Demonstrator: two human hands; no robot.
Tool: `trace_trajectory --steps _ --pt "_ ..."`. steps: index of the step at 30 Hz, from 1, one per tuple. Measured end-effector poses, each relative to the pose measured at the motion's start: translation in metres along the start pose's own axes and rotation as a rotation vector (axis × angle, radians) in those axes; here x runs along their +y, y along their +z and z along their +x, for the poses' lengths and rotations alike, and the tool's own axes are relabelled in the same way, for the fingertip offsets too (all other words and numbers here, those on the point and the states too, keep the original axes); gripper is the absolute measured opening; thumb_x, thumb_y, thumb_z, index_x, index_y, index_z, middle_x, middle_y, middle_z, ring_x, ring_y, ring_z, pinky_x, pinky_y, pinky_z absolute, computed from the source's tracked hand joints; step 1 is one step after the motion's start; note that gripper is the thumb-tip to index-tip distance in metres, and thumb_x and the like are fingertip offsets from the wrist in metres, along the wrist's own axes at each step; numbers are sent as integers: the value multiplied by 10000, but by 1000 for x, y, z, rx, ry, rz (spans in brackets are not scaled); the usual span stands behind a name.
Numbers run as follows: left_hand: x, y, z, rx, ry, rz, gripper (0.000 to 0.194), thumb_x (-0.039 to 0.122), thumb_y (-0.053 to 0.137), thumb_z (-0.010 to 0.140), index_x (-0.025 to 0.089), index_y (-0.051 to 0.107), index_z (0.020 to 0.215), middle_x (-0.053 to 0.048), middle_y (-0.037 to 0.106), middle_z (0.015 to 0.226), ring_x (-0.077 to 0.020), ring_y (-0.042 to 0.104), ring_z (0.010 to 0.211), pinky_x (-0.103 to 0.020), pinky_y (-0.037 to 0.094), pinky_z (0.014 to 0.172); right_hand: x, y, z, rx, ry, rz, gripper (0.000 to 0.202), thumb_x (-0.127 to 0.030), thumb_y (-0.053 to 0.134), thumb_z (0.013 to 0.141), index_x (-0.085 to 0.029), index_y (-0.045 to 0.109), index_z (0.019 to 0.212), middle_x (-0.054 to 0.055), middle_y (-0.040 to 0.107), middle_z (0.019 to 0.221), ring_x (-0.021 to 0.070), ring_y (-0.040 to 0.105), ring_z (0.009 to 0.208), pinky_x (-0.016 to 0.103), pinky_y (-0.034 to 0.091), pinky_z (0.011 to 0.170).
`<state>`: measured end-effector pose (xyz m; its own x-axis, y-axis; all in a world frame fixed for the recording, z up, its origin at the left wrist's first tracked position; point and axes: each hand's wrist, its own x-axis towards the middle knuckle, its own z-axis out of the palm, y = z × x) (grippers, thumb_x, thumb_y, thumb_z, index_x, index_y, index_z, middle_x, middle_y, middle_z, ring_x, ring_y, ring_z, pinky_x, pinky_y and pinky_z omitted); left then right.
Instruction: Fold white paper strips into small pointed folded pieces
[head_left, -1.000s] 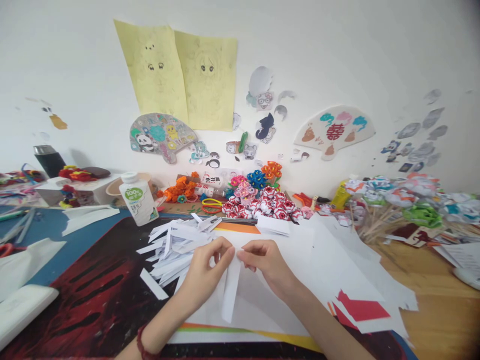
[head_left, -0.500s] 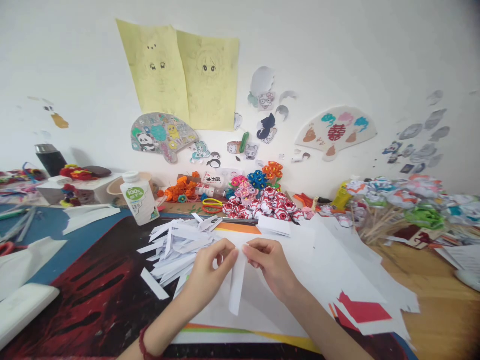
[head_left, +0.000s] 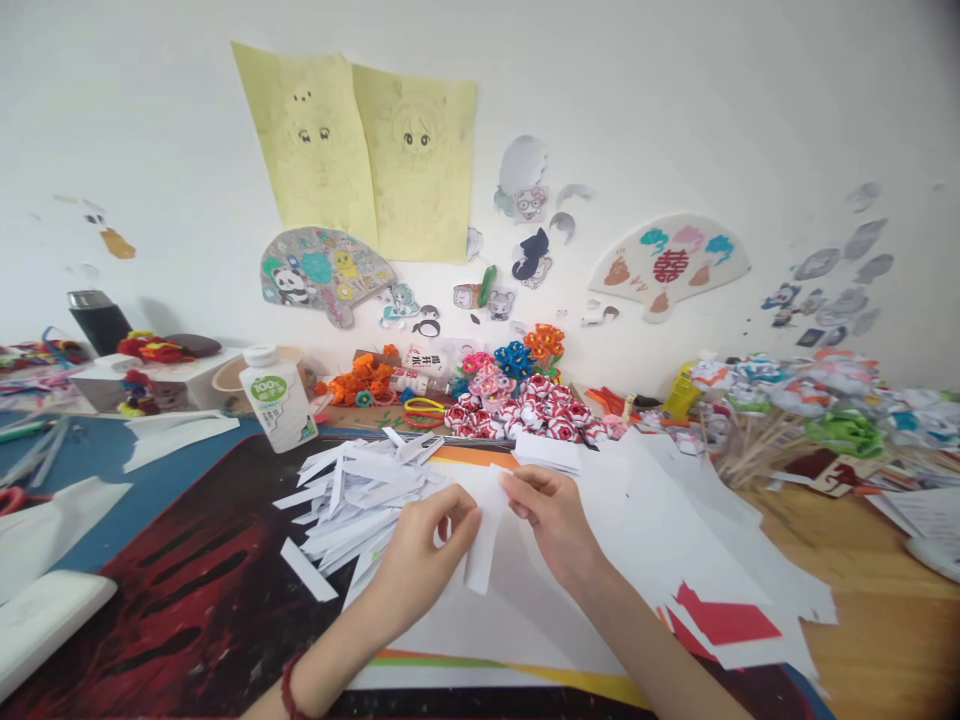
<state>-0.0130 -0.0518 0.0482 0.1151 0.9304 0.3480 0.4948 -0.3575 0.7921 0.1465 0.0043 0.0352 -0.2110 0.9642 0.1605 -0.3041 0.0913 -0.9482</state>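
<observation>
Where handwork is going on: one white paper strip (head_left: 482, 560), slanting down over a white sheet (head_left: 536, 615).
Right hand (head_left: 553, 520): is pinching the strip's upper end.
Left hand (head_left: 427, 545): is clamping its left edge, thumb against fingers.
Loose strips (head_left: 352, 505): are lying heaped to the left.
White bottle (head_left: 277, 405), green-labelled: is standing behind them.
Red-and-white flowers (head_left: 551, 410): are crowding near the wall (head_left: 660, 120).
</observation>
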Motion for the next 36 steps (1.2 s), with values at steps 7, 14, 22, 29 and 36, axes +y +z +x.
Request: trace_trajectory --steps 7,14,22,29,36 --pt "2 2 -4 -75 -39 29 213 245 431 904 196 477 702 35 501 627 -127 462 600 -231 347 587 -3 -5 6 60 -27 72 193 -289 753 706 -157 647 612 -39 444 546 97 352 552 265 287 565" --pt "-1 5 -7 -108 -61 -1 234 299 368 945 205 454 749 28 534 653 -136 511 619 -238 360 607 -5 -8 7 84 -37 87 216 -295 749 708 -156 627 597 -41 421 547 102 345 561 271 285 572" --pt "-1 4 -7 -152 -99 34 284 300 333 958 206 468 726 23 611 661 -142 536 620 -242 354 623 -3 -11 9 98 -48 100 211 -271 738 733 -152 620 606 -39 422 565 96 341 566 264 284 572" --pt "-2 3 -6 -115 -124 95 374 354 319 962 200 449 647 29 545 596 -136 509 585 -243 331 606 -3 -11 9 119 -46 96 209 -275 743 720 -149 625 603 -34 426 567 96 346 564 264 291 568" --pt "-8 6 -4 -66 -153 136 412 395 323 953 203 365 592 50 438 501 -121 426 488 -244 285 544 -1 -15 12 105 -23 118 221 -276 758 710 -148 624 591 -33 432 565 91 341 554 250 298 553"
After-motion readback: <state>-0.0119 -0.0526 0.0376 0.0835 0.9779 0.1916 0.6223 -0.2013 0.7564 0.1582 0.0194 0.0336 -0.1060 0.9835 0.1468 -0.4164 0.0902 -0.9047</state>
